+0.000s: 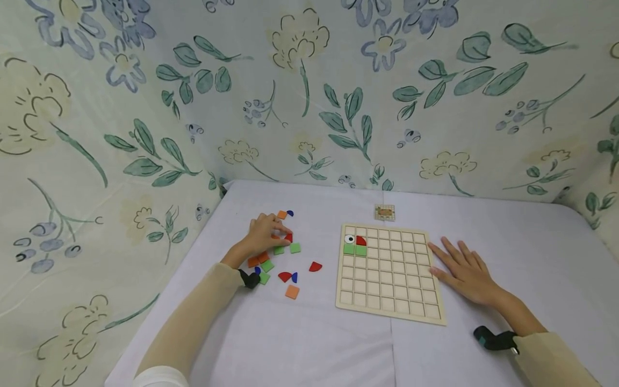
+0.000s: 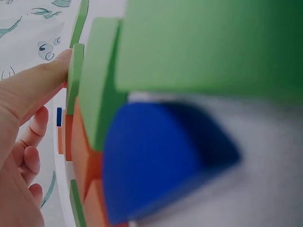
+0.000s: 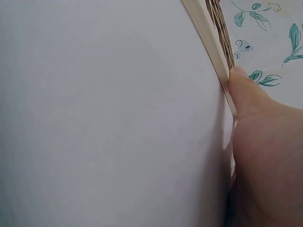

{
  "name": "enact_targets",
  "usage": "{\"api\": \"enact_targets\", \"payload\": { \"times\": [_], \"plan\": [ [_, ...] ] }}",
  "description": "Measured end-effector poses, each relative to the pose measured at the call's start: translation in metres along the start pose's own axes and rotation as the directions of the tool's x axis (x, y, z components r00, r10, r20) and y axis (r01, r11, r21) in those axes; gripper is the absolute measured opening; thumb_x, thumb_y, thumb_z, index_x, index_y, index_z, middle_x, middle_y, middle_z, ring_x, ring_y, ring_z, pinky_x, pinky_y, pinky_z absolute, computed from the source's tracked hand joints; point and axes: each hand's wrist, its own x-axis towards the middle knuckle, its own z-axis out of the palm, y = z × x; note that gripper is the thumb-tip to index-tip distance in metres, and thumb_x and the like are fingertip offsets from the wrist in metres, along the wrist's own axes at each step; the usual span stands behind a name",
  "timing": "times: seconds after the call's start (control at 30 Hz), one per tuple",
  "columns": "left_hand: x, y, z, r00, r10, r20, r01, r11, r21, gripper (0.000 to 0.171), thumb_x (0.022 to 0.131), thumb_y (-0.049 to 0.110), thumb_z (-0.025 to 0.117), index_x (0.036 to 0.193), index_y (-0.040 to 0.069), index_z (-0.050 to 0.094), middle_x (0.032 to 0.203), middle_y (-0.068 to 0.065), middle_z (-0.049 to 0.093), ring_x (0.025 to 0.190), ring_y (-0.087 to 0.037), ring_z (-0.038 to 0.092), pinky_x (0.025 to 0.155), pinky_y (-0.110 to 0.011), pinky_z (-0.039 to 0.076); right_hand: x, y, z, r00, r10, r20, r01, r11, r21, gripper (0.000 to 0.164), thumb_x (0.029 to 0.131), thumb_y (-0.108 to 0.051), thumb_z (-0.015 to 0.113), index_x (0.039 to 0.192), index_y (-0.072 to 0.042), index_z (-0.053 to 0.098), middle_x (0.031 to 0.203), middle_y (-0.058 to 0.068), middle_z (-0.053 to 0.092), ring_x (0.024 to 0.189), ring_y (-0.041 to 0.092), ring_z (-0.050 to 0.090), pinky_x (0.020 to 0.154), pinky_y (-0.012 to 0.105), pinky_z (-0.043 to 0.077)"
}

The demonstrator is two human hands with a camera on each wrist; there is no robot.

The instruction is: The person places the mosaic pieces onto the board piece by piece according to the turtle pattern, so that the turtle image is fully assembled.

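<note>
My left hand [image 1: 263, 235] is over the scattered pieces left of the board, its thumb and index finger pinching a red piece [image 1: 289, 237]. That piece is mostly hidden in the left wrist view. Close by lie green squares [image 1: 295, 248], orange squares [image 1: 292, 292] and a blue piece [image 2: 142, 161]. My right hand [image 1: 466, 274] rests with fingers spread at the right edge of the wooden grid board [image 1: 390, 317], thumb touching its rim. In the board's upper left cells sit an eye piece [image 1: 350, 239], a red quarter-circle [image 1: 360, 241] and two green squares [image 1: 354, 249].
A small patterned card [image 1: 384, 212] lies behind the board. Red quarter-circles [image 1: 315, 266] and a small blue piece [image 1: 294, 277] are between the pile and the board. A white cloth [image 1: 338, 344] covers the table, with a floral curtain [image 1: 300, 107] behind.
</note>
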Motion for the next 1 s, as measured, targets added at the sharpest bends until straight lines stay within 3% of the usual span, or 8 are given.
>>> {"api": "enact_targets", "payload": {
  "times": [0.23, 0.37, 0.63, 1.0],
  "plan": [
    [0.001, 0.0, 0.0, 1.0, -0.011, 0.011, 0.012, 0.998, -0.06, 0.034, 0.085, 0.043, 0.079, 0.112, 0.022, 0.079, 0.115, -0.002, 0.055, 0.108, -0.023, 0.04, 0.087, -0.042, 0.027, 0.0, -0.007, -0.006, 0.999, 0.015, 0.042, -0.015, 1.0, -0.01, 0.073, 0.102, -0.048, 0.049, 0.161, -0.019, 0.017, 0.163, 0.025, 0.005, 0.144, 0.055, -0.008, 0.107, 0.071, -0.008],
    [0.005, 0.007, 0.001, 0.999, 0.042, -0.001, -0.041, 0.994, -0.103, 0.036, 0.086, 0.044, 0.077, 0.115, 0.022, 0.078, 0.115, -0.001, 0.054, 0.107, -0.023, 0.039, 0.087, -0.043, 0.026, -0.001, -0.006, -0.006, 0.999, 0.012, 0.036, -0.012, 1.0, -0.006, 0.073, 0.102, -0.047, 0.05, 0.161, -0.018, 0.017, 0.163, 0.025, 0.005, 0.144, 0.054, -0.008, 0.107, 0.071, -0.008],
    [0.017, 0.058, 0.01, 0.989, 0.148, -0.029, -0.149, 0.987, -0.063, 0.028, 0.086, 0.032, 0.08, 0.111, 0.019, 0.079, 0.107, -0.001, 0.053, 0.104, -0.025, 0.04, 0.088, -0.047, 0.028, -0.001, -0.003, -0.004, 1.0, 0.012, 0.022, -0.012, 1.0, -0.001, 0.074, 0.102, -0.049, 0.049, 0.161, -0.018, 0.017, 0.163, 0.026, 0.005, 0.144, 0.054, -0.01, 0.107, 0.069, -0.011],
    [0.033, 0.115, 0.043, 0.986, 0.167, -0.009, -0.167, 0.986, 0.003, 0.029, 0.088, 0.039, 0.076, 0.114, 0.026, 0.078, 0.11, 0.001, 0.054, 0.103, -0.022, 0.039, 0.085, -0.042, 0.029, 0.0, -0.002, -0.004, 0.999, 0.004, 0.035, -0.004, 1.0, 0.005, 0.074, 0.103, -0.048, 0.048, 0.161, -0.019, 0.015, 0.163, 0.025, 0.003, 0.144, 0.054, -0.011, 0.107, 0.069, -0.012]
  ]
}}
